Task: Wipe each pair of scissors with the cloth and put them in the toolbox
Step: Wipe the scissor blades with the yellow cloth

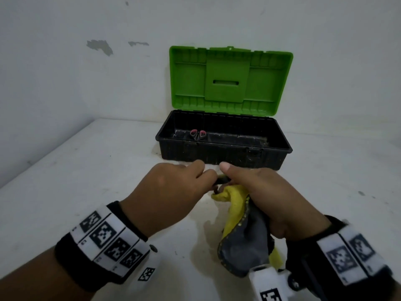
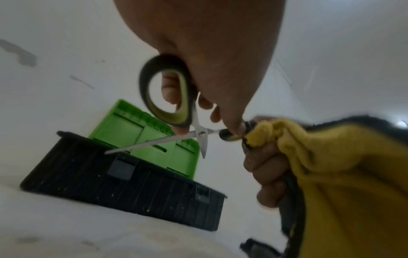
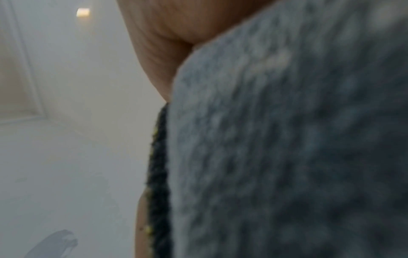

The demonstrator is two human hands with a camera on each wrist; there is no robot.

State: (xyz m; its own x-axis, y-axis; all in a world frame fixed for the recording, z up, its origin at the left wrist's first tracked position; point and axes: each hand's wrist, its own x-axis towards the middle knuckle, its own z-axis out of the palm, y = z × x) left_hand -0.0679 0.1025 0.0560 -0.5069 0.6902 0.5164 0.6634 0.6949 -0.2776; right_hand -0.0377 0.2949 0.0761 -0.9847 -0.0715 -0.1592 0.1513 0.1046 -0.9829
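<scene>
Yellow-and-grey microfibre cloth (image 1: 243, 231) bunched in right hand (image 1: 267, 192), wrapped over one scissor handle. Left hand (image 1: 171, 192) grips black-and-olive-handled steel scissors (image 2: 174, 108), blades splayed for wiping. Pink-handled scissors (image 1: 197, 134) already in black toolbox with green lid (image 1: 223, 155) on white bench (image 1: 65, 181).

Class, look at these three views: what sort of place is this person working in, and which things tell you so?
Probably a plain utility or work room, not a fitted workshop: a bare white wall with chipped paint, a stained white table, and an open toolbox standing on it.
</scene>
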